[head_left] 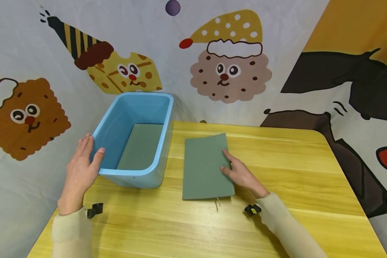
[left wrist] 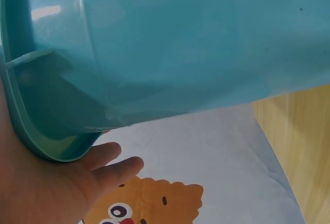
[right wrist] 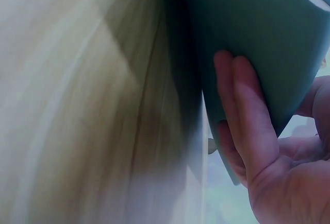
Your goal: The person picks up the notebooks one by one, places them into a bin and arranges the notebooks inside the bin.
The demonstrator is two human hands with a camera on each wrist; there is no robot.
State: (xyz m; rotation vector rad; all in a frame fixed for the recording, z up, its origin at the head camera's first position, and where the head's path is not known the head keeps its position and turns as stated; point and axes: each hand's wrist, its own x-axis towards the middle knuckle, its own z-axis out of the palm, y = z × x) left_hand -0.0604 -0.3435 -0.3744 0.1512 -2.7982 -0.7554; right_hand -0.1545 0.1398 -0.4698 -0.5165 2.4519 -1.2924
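Note:
A notebook [head_left: 204,172] with a grey-green cover is in my right hand [head_left: 243,174], held by its right edge. In the right wrist view, fingers [right wrist: 252,105] lie under the notebook [right wrist: 268,44], which is tilted up off the table on that side. My left hand [head_left: 82,170] holds the near-left rim of a blue plastic bin [head_left: 149,173], thumb over the rim and fingers outside. The left wrist view shows the rim corner against the palm and the bin's outer wall [left wrist: 180,44]. A flat grey-green thing [head_left: 142,147], like the notebook's cover, lies on the bin's floor.
The wooden table [head_left: 277,161] has its back edge against a hanging cloth [head_left: 167,64] printed with cartoon biscuits and cheese. Ribbon ends [head_left: 217,203] stick out below the notebook. The bin stands at the table's back left.

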